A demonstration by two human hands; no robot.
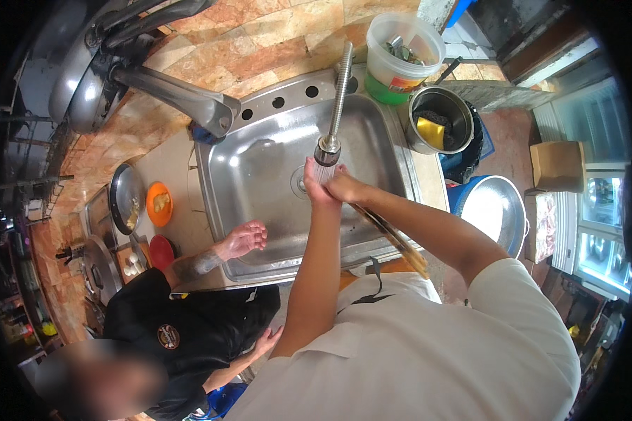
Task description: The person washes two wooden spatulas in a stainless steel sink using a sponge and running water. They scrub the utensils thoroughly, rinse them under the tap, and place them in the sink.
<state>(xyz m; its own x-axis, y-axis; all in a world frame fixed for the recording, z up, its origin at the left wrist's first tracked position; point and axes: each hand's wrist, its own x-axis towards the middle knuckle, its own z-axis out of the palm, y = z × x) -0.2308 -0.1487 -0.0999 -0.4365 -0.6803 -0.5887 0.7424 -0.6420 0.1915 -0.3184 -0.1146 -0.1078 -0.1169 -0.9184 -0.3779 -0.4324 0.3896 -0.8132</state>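
Note:
My left hand (318,190) and my right hand (345,185) meet over the stainless steel sink (274,210). Water sprays onto them from the head (327,150) of a flexible metal faucet hose (342,89). My right hand is curled against my left hand near its wrist. Spray and overlap hide most of the fingers. The drain (298,181) lies partly behind my hands. A long, mottled brown thing (392,239) slants from below my right wrist towards my waist; I cannot tell whether I hold it.
A co-worker's hand (245,239) reaches over the sink's left side. An orange plate (159,204) with food, a frying pan (125,197) and a red bowl (161,251) are left. A plastic bucket (405,52) and a metal pot (411,126) with a yellow sponge (430,133) stand right.

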